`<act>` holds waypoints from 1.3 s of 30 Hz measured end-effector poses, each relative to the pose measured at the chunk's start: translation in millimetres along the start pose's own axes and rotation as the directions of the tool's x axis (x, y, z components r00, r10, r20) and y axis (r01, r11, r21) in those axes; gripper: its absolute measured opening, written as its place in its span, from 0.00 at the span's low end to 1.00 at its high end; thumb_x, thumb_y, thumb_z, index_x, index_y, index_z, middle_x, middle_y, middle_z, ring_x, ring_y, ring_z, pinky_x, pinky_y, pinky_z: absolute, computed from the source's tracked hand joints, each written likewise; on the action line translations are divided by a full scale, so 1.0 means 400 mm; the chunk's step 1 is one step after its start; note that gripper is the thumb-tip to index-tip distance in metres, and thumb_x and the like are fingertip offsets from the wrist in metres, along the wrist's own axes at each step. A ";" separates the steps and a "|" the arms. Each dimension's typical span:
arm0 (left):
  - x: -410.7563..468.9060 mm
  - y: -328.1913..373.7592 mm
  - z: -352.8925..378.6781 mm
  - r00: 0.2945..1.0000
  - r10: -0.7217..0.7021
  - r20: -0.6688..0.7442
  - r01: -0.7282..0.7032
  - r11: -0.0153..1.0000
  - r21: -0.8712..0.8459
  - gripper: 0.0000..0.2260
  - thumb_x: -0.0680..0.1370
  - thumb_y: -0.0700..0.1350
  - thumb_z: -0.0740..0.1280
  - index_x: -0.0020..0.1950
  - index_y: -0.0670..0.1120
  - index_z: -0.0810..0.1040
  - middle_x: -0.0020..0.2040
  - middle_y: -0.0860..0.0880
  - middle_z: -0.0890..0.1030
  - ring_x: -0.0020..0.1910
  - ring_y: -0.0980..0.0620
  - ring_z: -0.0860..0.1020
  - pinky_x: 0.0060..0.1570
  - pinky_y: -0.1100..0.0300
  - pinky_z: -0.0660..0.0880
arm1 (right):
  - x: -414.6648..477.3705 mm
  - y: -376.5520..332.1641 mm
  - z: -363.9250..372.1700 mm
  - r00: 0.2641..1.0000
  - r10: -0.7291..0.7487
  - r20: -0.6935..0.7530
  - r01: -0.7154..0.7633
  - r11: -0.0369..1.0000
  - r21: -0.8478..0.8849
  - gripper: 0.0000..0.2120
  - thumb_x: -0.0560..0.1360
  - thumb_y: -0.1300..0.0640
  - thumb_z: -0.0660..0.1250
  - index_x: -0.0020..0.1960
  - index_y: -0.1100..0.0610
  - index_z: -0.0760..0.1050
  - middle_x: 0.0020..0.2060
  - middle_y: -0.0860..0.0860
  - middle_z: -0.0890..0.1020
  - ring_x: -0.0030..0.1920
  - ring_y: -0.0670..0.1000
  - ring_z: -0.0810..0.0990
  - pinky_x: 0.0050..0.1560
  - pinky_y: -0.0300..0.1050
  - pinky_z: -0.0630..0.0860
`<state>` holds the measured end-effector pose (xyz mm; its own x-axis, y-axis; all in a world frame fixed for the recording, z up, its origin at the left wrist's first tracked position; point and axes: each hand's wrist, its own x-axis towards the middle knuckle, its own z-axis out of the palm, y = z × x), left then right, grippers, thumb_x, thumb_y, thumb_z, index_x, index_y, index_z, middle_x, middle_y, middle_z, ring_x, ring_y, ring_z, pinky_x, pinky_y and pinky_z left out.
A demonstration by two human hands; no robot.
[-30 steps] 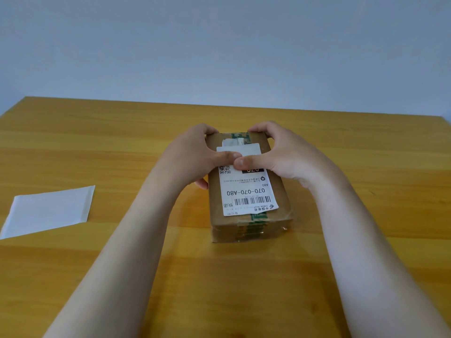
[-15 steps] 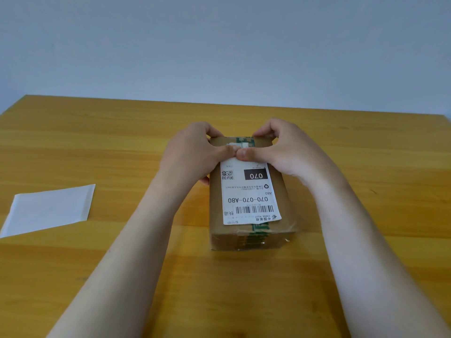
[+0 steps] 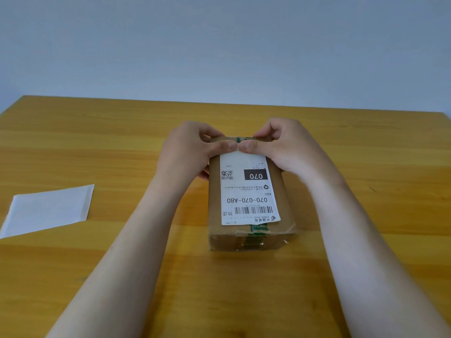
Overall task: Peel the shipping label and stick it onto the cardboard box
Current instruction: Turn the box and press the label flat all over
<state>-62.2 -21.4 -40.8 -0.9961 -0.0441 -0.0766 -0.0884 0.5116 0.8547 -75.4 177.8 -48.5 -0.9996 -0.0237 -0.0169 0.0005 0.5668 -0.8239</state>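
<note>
Head view: two bare forearms reach forward over a yellow wooden surface [image 3: 97, 142] to a box standing near its middle.
Cardboard box [image 3: 224, 240]: lies flat on the surface with its long side running away from the person. Its near end faces the camera, and green tape [image 3: 260, 229] runs over that end.
Shipping label [image 3: 247, 189]: white, and lies flat on the top face of the box. It covers most of that face, with a bare strip of cardboard on either side. Its print, "070-070-A80" and a barcode, reads upside down from here.
Left hand [image 3: 188, 147]: grasps the far left corner of the box. Its fingers are curled over the far edge, and fingertips also show beside the left wall.
Right hand [image 3: 290, 147]: grasps the far right corner in the same way, fingers curled over the far edge.
Thumbs: the left thumb [image 3: 225, 145] and right thumb [image 3: 251, 146] lie tip to tip on the box top. They press along the far edge of the label.
Label relative to hands: only its far edge is at the thumbs. The rest stretches toward the person between the two forearms.
Backing sheet [image 3: 48, 209]: a blank white sheet lies flat on the surface, well apart to the left.
</note>
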 end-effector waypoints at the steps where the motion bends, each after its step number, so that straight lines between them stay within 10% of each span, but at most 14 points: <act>1: -0.001 0.001 0.000 1.000 0.002 0.005 -0.002 1.000 -0.015 0.12 0.74 0.52 0.78 0.54 0.49 0.86 0.47 0.49 0.87 0.33 0.49 0.86 0.26 0.59 0.79 | 0.001 0.001 0.001 1.000 -0.001 -0.011 0.001 1.000 -0.001 0.20 0.68 0.39 0.81 0.49 0.50 0.80 0.48 0.48 0.86 0.47 0.48 0.85 0.42 0.45 0.77; 8: -0.004 0.017 -0.004 0.994 0.078 -0.079 -0.072 0.994 0.082 0.24 0.78 0.60 0.72 0.71 0.51 0.79 0.65 0.51 0.82 0.58 0.53 0.82 0.51 0.53 0.82 | -0.019 -0.029 -0.014 0.996 0.002 0.090 -0.013 0.993 0.121 0.36 0.67 0.37 0.80 0.73 0.41 0.74 0.71 0.42 0.75 0.57 0.37 0.78 0.52 0.39 0.76; 11: -0.015 0.036 0.001 0.995 0.084 0.053 -0.084 0.996 0.005 0.33 0.75 0.60 0.75 0.77 0.52 0.72 0.70 0.50 0.78 0.61 0.53 0.80 0.54 0.56 0.78 | -0.028 -0.033 -0.026 0.964 -0.001 0.265 -0.026 0.995 0.099 0.56 0.56 0.35 0.83 0.80 0.36 0.63 0.75 0.38 0.70 0.67 0.46 0.78 0.66 0.49 0.76; 14: -0.019 0.040 -0.001 0.966 0.038 0.256 -0.044 0.999 0.015 0.47 0.68 0.63 0.80 0.82 0.50 0.66 0.76 0.51 0.71 0.66 0.51 0.77 0.65 0.51 0.77 | -0.036 -0.030 -0.037 0.905 -0.006 0.425 -0.010 0.999 0.036 0.67 0.56 0.44 0.86 0.83 0.34 0.49 0.57 0.26 0.69 0.59 0.39 0.80 0.62 0.42 0.77; 17: -0.012 0.029 -0.016 0.951 0.000 0.309 -0.017 0.998 0.054 0.54 0.62 0.63 0.82 0.83 0.51 0.62 0.77 0.54 0.65 0.70 0.53 0.73 0.67 0.54 0.73 | -0.036 -0.029 -0.037 0.884 0.010 0.467 -0.003 1.000 -0.015 0.72 0.51 0.39 0.88 0.83 0.32 0.45 0.72 0.31 0.67 0.68 0.45 0.77 0.72 0.47 0.73; 27: -0.003 0.005 -0.006 0.974 -0.034 0.223 0.026 0.999 0.041 0.48 0.59 0.59 0.83 0.77 0.55 0.69 0.65 0.55 0.80 0.60 0.53 0.81 0.64 0.48 0.78 | -0.030 -0.025 -0.033 0.915 0.055 0.399 -0.040 0.998 -0.044 0.58 0.60 0.45 0.86 0.82 0.40 0.56 0.63 0.41 0.79 0.56 0.43 0.83 0.52 0.40 0.78; 39: -0.011 0.021 0.002 0.997 -0.047 0.067 0.042 0.997 0.071 0.28 0.70 0.54 0.81 0.67 0.55 0.76 0.54 0.52 0.81 0.47 0.50 0.83 0.43 0.51 0.83 | -0.007 0.000 -0.018 0.954 0.011 0.301 -0.014 1.000 0.007 0.43 0.65 0.42 0.84 0.74 0.39 0.67 0.64 0.37 0.78 0.54 0.47 0.85 0.61 0.51 0.81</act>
<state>-58.4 -16.4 -33.8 -0.9885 -0.0101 -0.1509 -0.1298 0.5689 0.8121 -72.8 183.8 -44.4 -0.9445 -0.2638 -0.1959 0.0148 0.5614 -0.8274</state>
